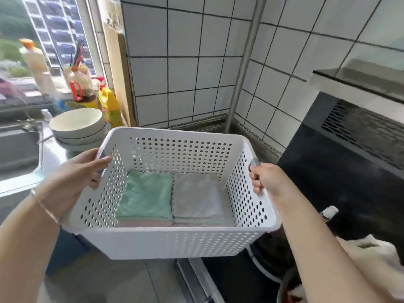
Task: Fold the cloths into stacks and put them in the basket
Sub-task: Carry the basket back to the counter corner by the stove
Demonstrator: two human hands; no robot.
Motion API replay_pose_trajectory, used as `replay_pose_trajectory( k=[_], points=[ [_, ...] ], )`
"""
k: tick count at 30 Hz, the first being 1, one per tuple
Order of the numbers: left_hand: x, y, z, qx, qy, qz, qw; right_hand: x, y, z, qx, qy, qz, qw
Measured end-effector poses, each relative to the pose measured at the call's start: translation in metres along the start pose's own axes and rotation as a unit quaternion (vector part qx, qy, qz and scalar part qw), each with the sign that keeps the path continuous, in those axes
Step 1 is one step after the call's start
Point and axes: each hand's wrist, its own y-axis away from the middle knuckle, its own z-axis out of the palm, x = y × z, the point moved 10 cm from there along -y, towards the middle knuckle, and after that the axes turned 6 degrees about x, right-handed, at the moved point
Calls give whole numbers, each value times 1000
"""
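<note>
A white perforated plastic basket (175, 243) is held up in front of me over the counter. My left hand (74, 180) grips its left rim, thumb over the edge. My right hand (265, 179) grips the right rim with curled fingers. Inside lie two folded stacks side by side: a stack topped by a green cloth (145, 199) on the left, with a pink layer under it, and a stack topped by a grey cloth (196, 196) on the right, with green and pink layers below.
Stacked cream bowls (78, 127) stand on the steel counter at the left, beside a sink (15, 149). Bottles and a yellow jug (110, 106) crowd the window sill. A black cooktop (341, 193) and range hood (358, 82) are on the right, and a metal pipe (242, 68) runs up the tiled corner.
</note>
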Motion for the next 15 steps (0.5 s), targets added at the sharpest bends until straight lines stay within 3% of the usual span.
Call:
replay_pose_trajectory(
  k=[6, 15],
  points=[
    [-23, -70, 4, 51, -83, -30, 995, -11, -90, 35, -12, 33, 16, 999],
    [-59, -171, 2, 97, -12, -88, 991, -6, -196, 97, -37, 10, 38, 999]
  ],
)
